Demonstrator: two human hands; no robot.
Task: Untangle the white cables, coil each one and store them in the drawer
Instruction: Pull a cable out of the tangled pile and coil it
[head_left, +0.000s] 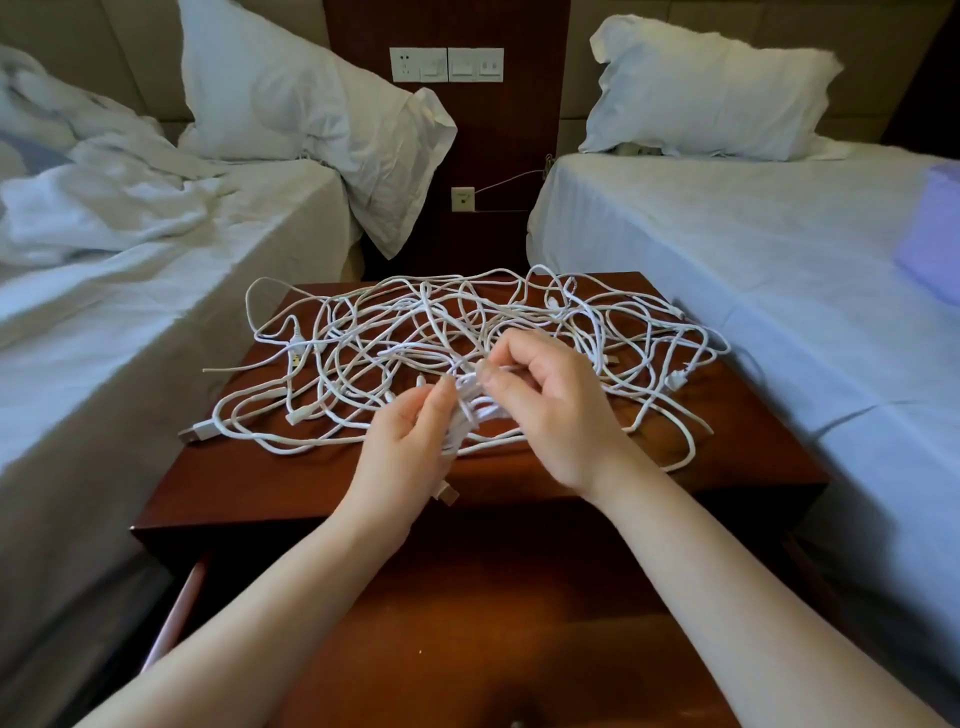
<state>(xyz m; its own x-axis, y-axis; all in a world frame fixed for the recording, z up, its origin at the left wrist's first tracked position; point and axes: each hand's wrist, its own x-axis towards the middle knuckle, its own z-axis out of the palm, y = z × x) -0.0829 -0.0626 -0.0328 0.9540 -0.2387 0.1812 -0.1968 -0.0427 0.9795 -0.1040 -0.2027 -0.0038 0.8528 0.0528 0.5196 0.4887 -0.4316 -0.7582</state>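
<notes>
A tangle of white cables (363, 343) spreads over the top of a dark red wooden nightstand (753, 452). My left hand (410, 447) grips a small coil of white cable (467, 415), and a USB plug hangs below the palm. My right hand (545, 400) pinches a strand of the same cable just above the coil, fingers curled. Both hands hover over the front middle of the nightstand. The open drawer (467, 623) lies pulled out below my forearms, its wooden bottom showing.
A bed with a rumpled white duvet (104, 208) flanks the nightstand on the left, and a made bed (753, 249) on the right. Pillows lean at both headboards. A wall panel with sockets and switches (447, 65) sits behind.
</notes>
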